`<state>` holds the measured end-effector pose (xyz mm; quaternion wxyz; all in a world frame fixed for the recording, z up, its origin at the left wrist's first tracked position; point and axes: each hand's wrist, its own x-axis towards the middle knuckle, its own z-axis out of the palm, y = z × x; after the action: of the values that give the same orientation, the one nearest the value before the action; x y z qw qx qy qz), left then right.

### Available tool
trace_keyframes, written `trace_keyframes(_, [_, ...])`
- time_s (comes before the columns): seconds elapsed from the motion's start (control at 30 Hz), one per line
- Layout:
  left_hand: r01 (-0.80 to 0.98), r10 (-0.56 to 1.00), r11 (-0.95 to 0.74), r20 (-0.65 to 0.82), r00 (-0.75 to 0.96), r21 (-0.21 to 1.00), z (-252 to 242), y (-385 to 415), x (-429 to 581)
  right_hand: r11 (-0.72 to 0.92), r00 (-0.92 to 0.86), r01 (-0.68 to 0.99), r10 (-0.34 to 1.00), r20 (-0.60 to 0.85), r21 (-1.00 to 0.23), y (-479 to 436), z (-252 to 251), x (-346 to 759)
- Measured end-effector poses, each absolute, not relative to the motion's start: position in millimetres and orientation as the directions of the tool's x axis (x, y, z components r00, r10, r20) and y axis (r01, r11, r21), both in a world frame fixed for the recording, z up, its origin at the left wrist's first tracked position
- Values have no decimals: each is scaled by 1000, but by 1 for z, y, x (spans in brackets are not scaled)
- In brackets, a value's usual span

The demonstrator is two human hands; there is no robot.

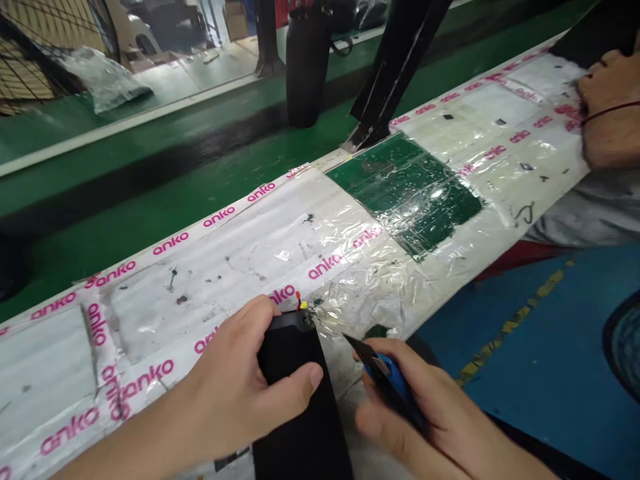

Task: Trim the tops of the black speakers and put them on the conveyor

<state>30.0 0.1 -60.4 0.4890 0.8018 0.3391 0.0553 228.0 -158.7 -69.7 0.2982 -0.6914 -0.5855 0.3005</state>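
Note:
My left hand (240, 387) is closed over the upper end of a long, flat black case (295, 413), with the thumb across its face. A dark end cap tops the case, and short wires with red and yellow tips (301, 303) stick out beside one corner. In my right hand (415, 407) is a utility knife (393, 383) with a blue and black body. Its dark blade points up and left, a short way from the case's right edge and apart from it. The lower part of the case runs out of view.
Plastic film and tape printed "anko" cover the white bench (200, 267), with small scraps and a bare green patch (410, 193). A black upright (395, 73) and black cylinder (306, 73) stand behind. Another person's hand (610, 107) rests at the far right.

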Motion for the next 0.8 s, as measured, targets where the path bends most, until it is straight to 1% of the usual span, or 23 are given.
trace_keyframes(0.03, [540, 611, -305, -274, 743, 784, -54, -1, 29, -221, 135, 462, 975, -178, -859, -157, -71, 219])
trace_keyframes(0.07, [564, 600, -298, -308, 738, 770, -49, -2, 27, -306, 135, 287, 951, -278, -908, -155, -73, 212])
trace_keyframes(0.1, [562, 568, -272, -341, 749, 781, -47, -2, 23, -374, 135, 121, 924, -358, -919, -153, -75, 206])
trace_keyframes(0.13, [550, 538, -243, -361, 762, 799, -46, -1, 20, -428, 143, -5, 894, -424, -904, -151, -78, 204])
trace_keyframes(0.17, [535, 519, -218, -368, 772, 816, -46, 0, 16, -469, 171, -85, 862, -477, -879, -149, -80, 205])
trace_keyframes(0.2, [516, 510, -197, -362, 780, 833, -48, 2, 13, -499, 202, -129, 833, -515, -857, -148, -82, 208])
trace_keyframes(0.27, [482, 496, -152, -355, 792, 863, -54, 3, 9, -547, 254, -141, 786, -564, -825, -148, -83, 218])
trace_keyframes(0.37, [470, 494, -105, -364, 789, 876, -64, 0, 11, -566, 315, -145, 751, -580, -812, -149, -82, 229])
trace_keyframes(0.5, [467, 569, -140, -315, 760, 873, -75, -4, 13, -545, 336, -246, 727, -598, -801, -151, -82, 228])
trace_keyframes(0.6, [418, 543, -151, -279, 792, 896, -79, -1, 11, -521, 344, -314, 716, -607, -794, -151, -86, 227])
trace_keyframes(0.7, [394, 513, -133, -277, 812, 910, -80, 3, 13, -500, 377, -312, 715, -589, -808, -154, -89, 231])
trace_keyframes(0.8, [418, 586, -169, -250, 771, 893, -81, 1, 21, -495, 448, -260, 698, -558, -829, -161, -88, 237])
